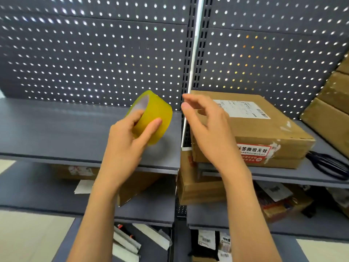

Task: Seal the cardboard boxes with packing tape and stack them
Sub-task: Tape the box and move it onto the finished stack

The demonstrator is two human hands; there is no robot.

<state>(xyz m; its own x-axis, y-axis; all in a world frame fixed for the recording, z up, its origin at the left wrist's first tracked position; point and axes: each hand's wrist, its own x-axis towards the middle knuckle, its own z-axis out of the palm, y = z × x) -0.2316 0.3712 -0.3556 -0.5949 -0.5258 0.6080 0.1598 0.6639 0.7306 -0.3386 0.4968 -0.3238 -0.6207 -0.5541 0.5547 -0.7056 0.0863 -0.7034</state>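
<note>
My left hand (125, 140) grips a yellow roll of packing tape (156, 112), held above the left grey shelf (47, 129). Just right of the roll, my right hand (207, 127) hovers with its fingers apart and nothing in it. Behind that hand a flat cardboard box (264, 129) lies on the right shelf, with a white shipping label on top and a red and white sticker on its front. It rests on a second flat box (279, 163).
More cardboard boxes (332, 103) are stacked at the far right. Black scissors (330, 163) lie on the right shelf beside the flat boxes. The lower shelves hold a brown box (200, 188) and several parcels and packets. A dark pegboard wall (94, 53) backs the shelves.
</note>
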